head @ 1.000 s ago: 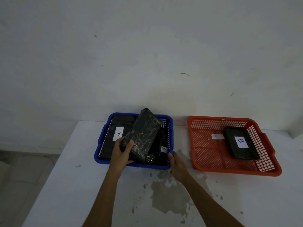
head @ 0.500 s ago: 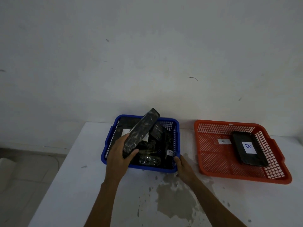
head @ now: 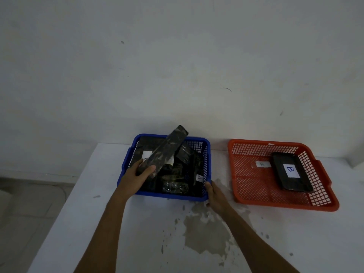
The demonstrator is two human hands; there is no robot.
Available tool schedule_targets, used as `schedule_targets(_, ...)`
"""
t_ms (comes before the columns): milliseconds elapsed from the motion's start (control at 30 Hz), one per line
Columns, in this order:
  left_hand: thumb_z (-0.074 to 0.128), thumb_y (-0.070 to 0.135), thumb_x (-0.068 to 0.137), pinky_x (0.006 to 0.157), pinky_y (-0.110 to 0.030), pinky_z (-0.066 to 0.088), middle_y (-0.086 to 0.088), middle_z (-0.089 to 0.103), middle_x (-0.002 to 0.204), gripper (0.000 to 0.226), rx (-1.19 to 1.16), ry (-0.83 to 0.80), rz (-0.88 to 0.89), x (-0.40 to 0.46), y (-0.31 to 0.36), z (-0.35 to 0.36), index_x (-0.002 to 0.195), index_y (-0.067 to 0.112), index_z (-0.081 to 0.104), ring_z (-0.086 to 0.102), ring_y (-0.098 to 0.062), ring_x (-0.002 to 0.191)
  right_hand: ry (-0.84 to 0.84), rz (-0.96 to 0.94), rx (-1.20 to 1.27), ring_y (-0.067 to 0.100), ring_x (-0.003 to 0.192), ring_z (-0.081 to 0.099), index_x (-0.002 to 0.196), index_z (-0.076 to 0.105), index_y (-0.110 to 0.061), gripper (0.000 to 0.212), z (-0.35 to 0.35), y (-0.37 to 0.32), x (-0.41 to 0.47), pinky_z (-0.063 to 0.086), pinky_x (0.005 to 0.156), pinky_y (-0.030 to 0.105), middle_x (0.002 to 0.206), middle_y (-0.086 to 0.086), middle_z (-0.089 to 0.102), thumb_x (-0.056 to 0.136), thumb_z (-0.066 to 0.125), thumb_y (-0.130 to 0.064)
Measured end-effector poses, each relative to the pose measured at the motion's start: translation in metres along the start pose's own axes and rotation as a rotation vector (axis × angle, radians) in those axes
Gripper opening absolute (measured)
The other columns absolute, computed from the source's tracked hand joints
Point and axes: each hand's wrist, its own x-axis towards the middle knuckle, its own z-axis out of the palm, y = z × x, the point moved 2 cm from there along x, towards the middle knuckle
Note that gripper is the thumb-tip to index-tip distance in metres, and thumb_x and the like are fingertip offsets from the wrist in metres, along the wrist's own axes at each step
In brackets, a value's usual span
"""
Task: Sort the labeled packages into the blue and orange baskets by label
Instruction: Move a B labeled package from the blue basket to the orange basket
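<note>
A blue basket [head: 205, 154] holds several black wrapped packages; one near its front right corner shows a white "A" label [head: 199, 177]. My left hand [head: 134, 177] grips the near end of a long black package [head: 166, 149], tilted up on edge over the basket. My right hand [head: 214, 194] rests against the basket's front right corner, fingers on its rim. To the right, the orange basket [head: 254, 186] holds one flat black package [head: 291, 172] with a white "B" label, and a small white tag [head: 263, 164] lies on its floor.
Both baskets stand near the far edge of a white table [head: 295, 243], against a pale wall. A worn grey patch [head: 208, 229] marks the tabletop in front of the blue basket. The table's left edge drops to a tiled floor [head: 29, 213].
My left hand has turned the long package from flat-facing to standing on its edge, lifted slightly over the blue basket. My right hand stays at the basket's corner.
</note>
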Motion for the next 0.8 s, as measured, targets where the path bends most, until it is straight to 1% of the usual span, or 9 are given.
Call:
schedule_targets(33,0.070,0.073,0.063,0.102,-0.036,0.045,-0.002,0.046,0.141,0.098,0.076,0.015,0.052,-0.004,0.002,0.006,0.146,0.033,0.036,0.050,-0.022,0.125,0.001,-0.001,-0.003,0.022,0.126,0.057,0.142,0.048,-0.023,0.050,0.000,-0.001,0.000,0.050,0.102,0.052,0.136,0.002,0.060,0.103,0.029,-0.050)
schedule_targets(100,0.076,0.066,0.063,0.102,-0.044,0.046,-0.003,0.034,0.140,0.097,0.301,0.156,0.162,-0.015,-0.002,0.023,0.145,0.034,0.033,0.045,-0.025,0.124,0.002,0.005,-0.008,0.023,0.124,0.058,0.141,0.048,-0.024,0.050,0.000,-0.001,-0.001,0.050,0.102,0.052,0.135,0.002,0.061,0.103,0.028,-0.051)
schedule_targets(167,0.076,0.070,0.059,0.100,-0.049,0.047,-0.005,0.031,0.141,0.105,0.517,0.291,0.281,-0.026,-0.010,0.043,0.146,0.030,0.031,0.041,-0.028,0.126,-0.005,0.017,-0.017,0.023,0.125,0.057,0.142,0.046,-0.025,0.050,-0.001,-0.003,-0.001,0.049,0.103,0.052,0.137,0.003,0.059,0.103,0.028,-0.051)
schedule_targets(233,0.072,0.076,0.056,0.099,-0.048,0.047,-0.007,0.031,0.144,0.112,0.602,0.348,0.330,-0.031,-0.020,0.055,0.148,0.027,0.030,0.038,-0.029,0.129,-0.018,0.029,-0.031,0.024,0.128,0.055,0.144,0.044,-0.026,0.052,-0.002,-0.005,-0.001,0.048,0.105,0.053,0.140,0.003,0.056,0.103,0.027,-0.052)
schedule_targets(333,0.066,0.081,0.058,0.101,-0.049,0.044,-0.009,0.029,0.148,0.114,0.612,0.343,0.348,-0.032,-0.025,0.058,0.150,0.025,0.029,0.035,-0.031,0.134,-0.030,0.019,-0.036,0.024,0.127,0.055,0.142,0.045,-0.027,0.049,-0.003,-0.006,0.000,0.048,0.104,0.053,0.140,0.003,0.056,0.104,0.027,-0.050)
schedule_targets(433,0.061,0.079,0.065,0.100,-0.051,0.048,-0.011,0.029,0.149,0.108,0.613,0.341,0.390,-0.031,-0.026,0.053,0.151,0.022,0.029,0.035,-0.032,0.135,-0.028,0.019,-0.039,0.023,0.126,0.056,0.142,0.046,-0.029,0.050,-0.004,-0.006,-0.001,0.049,0.103,0.053,0.141,0.002,0.057,0.103,0.028,-0.053)
schedule_targets(567,0.066,0.068,0.071,0.090,-0.047,0.053,-0.014,0.032,0.149,0.101,0.559,0.483,0.431,-0.038,-0.025,0.045,0.149,0.014,0.033,0.034,-0.033,0.137,-0.027,0.020,-0.038,0.022,0.126,0.056,0.141,0.047,-0.026,0.047,-0.006,-0.006,-0.002,0.048,0.104,0.052,0.138,0.001,0.058,0.104,0.029,-0.049)
schedule_targets(667,0.076,0.055,0.070,0.089,-0.052,0.053,-0.016,0.031,0.148,0.100,0.465,0.661,0.325,-0.042,-0.029,0.028,0.149,0.012,0.032,0.034,-0.035,0.135,-0.030,0.003,-0.039,0.022,0.125,0.056,0.137,0.049,-0.028,0.043,-0.005,-0.004,0.001,0.048,0.104,0.052,0.136,0.001,0.059,0.104,0.029,-0.047)
schedule_targets(800,0.066,0.064,0.071,0.092,-0.061,0.048,-0.016,0.035,0.142,0.096,0.442,0.761,0.167,-0.037,-0.041,0.005,0.145,0.012,0.035,0.041,-0.037,0.127,-0.019,0.017,-0.014,0.022,0.125,0.057,0.138,0.050,-0.025,0.045,-0.003,0.000,0.003,0.049,0.103,0.053,0.136,0.002,0.060,0.104,0.031,-0.047)
